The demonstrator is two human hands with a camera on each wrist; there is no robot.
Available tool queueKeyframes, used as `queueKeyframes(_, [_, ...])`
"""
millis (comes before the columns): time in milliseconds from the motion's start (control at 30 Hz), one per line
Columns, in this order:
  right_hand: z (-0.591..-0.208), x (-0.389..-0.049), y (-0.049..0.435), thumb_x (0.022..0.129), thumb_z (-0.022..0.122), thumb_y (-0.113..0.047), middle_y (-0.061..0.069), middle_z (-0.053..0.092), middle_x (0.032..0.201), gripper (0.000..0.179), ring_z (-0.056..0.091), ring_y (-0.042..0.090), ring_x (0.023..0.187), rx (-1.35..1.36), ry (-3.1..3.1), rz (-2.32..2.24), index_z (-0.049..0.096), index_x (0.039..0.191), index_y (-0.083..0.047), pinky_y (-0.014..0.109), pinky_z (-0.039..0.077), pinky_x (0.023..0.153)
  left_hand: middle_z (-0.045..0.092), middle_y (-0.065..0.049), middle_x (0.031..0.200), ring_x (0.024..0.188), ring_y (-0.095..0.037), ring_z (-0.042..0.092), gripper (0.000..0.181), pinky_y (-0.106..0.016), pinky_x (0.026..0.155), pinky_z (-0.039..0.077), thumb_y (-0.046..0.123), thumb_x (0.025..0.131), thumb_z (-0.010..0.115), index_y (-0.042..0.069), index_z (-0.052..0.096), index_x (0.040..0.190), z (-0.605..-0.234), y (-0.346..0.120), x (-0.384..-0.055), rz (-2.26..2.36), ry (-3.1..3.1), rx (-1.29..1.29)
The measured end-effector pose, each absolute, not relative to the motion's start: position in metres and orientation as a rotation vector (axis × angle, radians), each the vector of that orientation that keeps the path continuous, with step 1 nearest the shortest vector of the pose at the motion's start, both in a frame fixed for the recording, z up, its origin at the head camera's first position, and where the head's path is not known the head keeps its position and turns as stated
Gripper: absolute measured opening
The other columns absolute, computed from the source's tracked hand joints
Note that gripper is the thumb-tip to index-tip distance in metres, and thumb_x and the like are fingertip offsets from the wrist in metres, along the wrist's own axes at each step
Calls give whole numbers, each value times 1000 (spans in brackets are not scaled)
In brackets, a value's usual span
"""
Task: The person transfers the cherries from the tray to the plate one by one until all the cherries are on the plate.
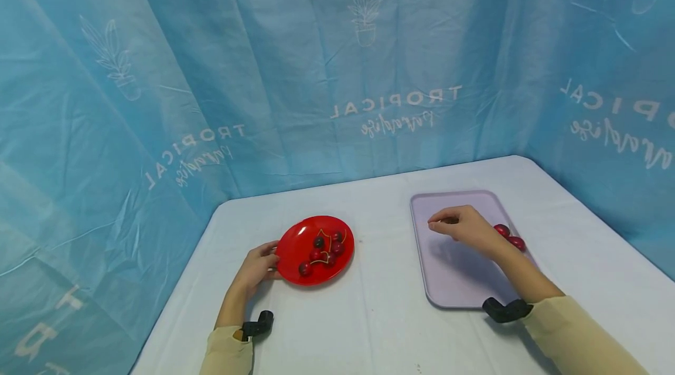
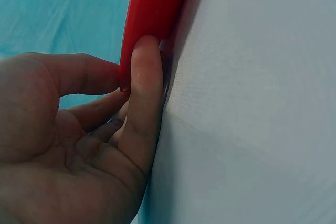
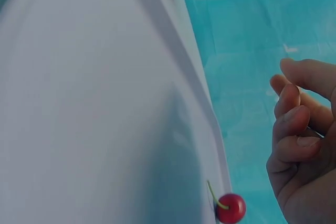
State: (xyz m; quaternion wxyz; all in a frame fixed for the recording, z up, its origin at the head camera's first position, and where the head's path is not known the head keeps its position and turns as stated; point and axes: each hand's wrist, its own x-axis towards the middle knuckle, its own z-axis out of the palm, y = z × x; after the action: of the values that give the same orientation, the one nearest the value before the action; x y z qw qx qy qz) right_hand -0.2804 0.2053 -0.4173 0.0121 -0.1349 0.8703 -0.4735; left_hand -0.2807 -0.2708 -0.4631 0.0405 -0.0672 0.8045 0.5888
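Note:
My left hand point(image 1: 258, 266) grips the left rim of a red plate point(image 1: 300, 240), thumb over the edge and fingers beneath it. In the left wrist view the plate point(image 2: 152, 9) is tilted up off the white cloth where the fingers point(image 2: 144, 77) reach under. Several dark red cherries point(image 1: 337, 248) with stems lie on the plate. My right hand point(image 1: 466, 228) hovers over a pale purple tray point(image 1: 448, 287), fingers loosely bent, holding nothing. Beyond its wrist, two cherries point(image 1: 517, 242) lie by the tray's right side. A stemmed cherry point(image 3: 231, 208) shows at the tray's rim in the right wrist view.
A white cloth point(image 1: 379, 304) covers the table, with a stretch of it between plate and tray. Blue printed curtains point(image 1: 295, 99) hang behind and along both sides. A black wrist camera point(image 1: 258, 324) sits on the left wrist, another point(image 1: 506, 309) on the right.

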Motion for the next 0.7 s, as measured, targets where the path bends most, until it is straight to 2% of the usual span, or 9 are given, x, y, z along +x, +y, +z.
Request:
queueKeyframes(300, [-425,-285,233,78,62,-46,-1,62,100,44,54,26,88,-386,2740,-1459,64,107,-14,35,47,68,54,-11,114,81,-27,59,47,-36,66,53,10,82,56,13,45,128,-462,-271,-282,1802,2466,-210])
queueKeyframes(467, [-424,-286,249,78,61,-47,2,62,100,47,53,29,88,-343,2755,-1459,63,109,-11,37,48,68,54,-12,114,81,-27,60,46,-36,66,53,10,83,54,13,46,128,-461,-271,-281,1809,2462,-216])
queueKeyframes(700, [-427,-284,269,79,60,-47,6,60,101,47,49,25,88,-283,2823,-1380,63,108,-11,33,47,66,54,-13,114,79,-26,60,45,-36,65,53,10,84,53,11,46,128,-461,-270,-280,1808,2458,-221])
